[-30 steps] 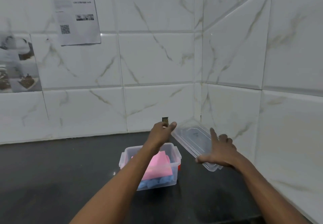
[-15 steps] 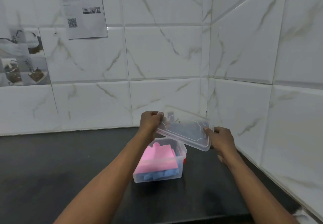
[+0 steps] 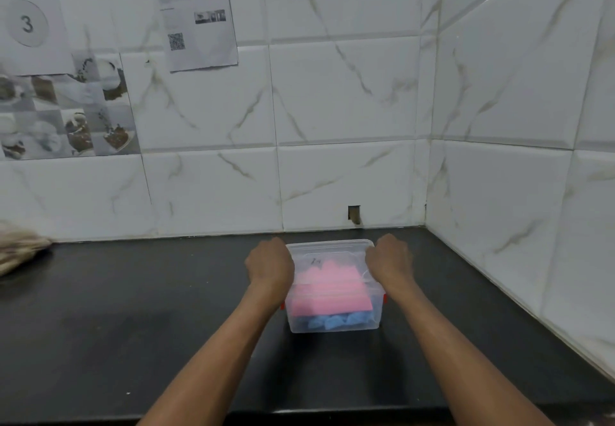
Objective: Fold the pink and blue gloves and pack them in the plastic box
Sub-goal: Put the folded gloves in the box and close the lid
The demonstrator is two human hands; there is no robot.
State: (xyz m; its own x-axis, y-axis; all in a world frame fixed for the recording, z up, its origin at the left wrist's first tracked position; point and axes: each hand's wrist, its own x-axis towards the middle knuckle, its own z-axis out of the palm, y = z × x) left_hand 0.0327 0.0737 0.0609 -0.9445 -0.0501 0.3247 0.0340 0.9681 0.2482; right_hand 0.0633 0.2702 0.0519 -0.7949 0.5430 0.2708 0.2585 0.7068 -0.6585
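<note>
A clear plastic box (image 3: 332, 324) stands on the black counter near the corner. Inside it the folded pink glove (image 3: 327, 296) lies on top of the blue glove (image 3: 336, 321). A clear lid (image 3: 329, 249) sits on top of the box. My left hand (image 3: 270, 267) grips the lid's left edge with curled fingers, and my right hand (image 3: 390, 261) grips its right edge the same way. Small red latches show at the box's sides below my wrists.
The black counter (image 3: 133, 326) runs left and toward me, ending at a front edge. White marble tile walls close the back and right side. A brownish cloth (image 3: 16, 252) lies at the far left. Papers hang on the back wall.
Both hands took the lid from beside the box, carried it over, and lowered it onto the box. The view has dropped and moved closer to the box.
</note>
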